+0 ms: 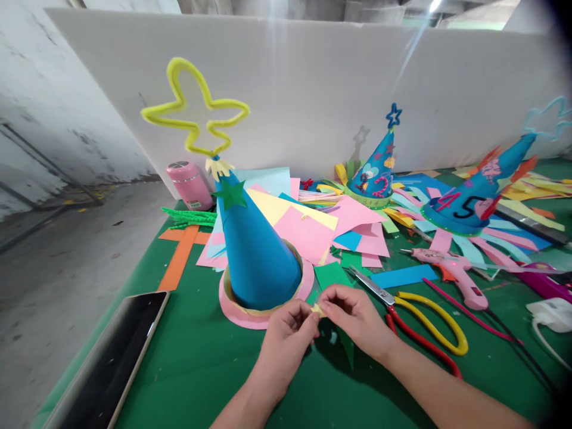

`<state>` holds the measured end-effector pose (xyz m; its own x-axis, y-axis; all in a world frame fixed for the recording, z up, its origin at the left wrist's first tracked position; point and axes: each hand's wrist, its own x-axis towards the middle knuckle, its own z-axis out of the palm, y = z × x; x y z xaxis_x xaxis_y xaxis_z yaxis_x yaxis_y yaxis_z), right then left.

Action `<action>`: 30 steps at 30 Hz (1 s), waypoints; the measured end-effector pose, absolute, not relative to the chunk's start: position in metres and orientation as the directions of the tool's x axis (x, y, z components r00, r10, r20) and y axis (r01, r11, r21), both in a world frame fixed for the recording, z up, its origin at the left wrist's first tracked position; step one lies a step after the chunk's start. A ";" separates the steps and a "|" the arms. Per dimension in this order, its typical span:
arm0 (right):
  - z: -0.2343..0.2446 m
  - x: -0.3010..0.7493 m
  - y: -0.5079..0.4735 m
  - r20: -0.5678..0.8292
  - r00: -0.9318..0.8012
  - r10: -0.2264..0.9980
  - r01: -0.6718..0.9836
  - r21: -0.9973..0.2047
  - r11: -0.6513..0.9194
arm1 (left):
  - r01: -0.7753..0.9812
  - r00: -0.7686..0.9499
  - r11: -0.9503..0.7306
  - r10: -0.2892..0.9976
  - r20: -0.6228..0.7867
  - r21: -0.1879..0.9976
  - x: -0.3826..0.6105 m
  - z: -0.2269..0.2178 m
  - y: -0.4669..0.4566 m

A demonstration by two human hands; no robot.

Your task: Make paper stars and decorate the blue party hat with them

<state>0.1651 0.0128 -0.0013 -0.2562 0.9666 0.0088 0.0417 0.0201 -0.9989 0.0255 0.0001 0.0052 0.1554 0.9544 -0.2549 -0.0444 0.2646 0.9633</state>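
Observation:
Between my left hand (292,336) and my right hand (353,316) a small pale yellow paper piece (318,310) is pinched, mostly covered by the fingertips. Just beyond them stands a blue paper cone hat (259,250) with a pink brim (230,314). A green paper star (231,195) sits near its tip, and a yellow pipe-cleaner star (192,125) rises from the top. Scissors (388,304) with red and yellow handles lie right of my right hand. Green paper scraps (333,279) lie behind my fingers.
A phone (111,363) lies at the left table edge. Pink, yellow and blue paper sheets (308,229) spread behind the hat. A pink glue gun (456,274) with a cord, a white plug (552,314) and two decorated hats (374,170) are on the right. A pink bottle (191,185) stands back left.

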 end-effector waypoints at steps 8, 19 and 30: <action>-0.001 0.167 0.015 0.020 -0.212 0.977 0.114 -0.992 0.045 | -0.121 0.217 0.299 0.938 -0.269 0.946 0.024 0.009 -0.001; -0.001 0.167 0.013 0.059 -0.215 0.975 0.172 -0.980 0.097 | -0.164 0.165 0.299 0.948 -0.273 0.940 0.024 0.005 0.002; 0.006 0.167 0.006 0.104 -0.281 0.954 0.218 -0.961 0.169 | -0.132 0.097 0.263 0.963 -0.251 0.956 0.023 0.001 0.001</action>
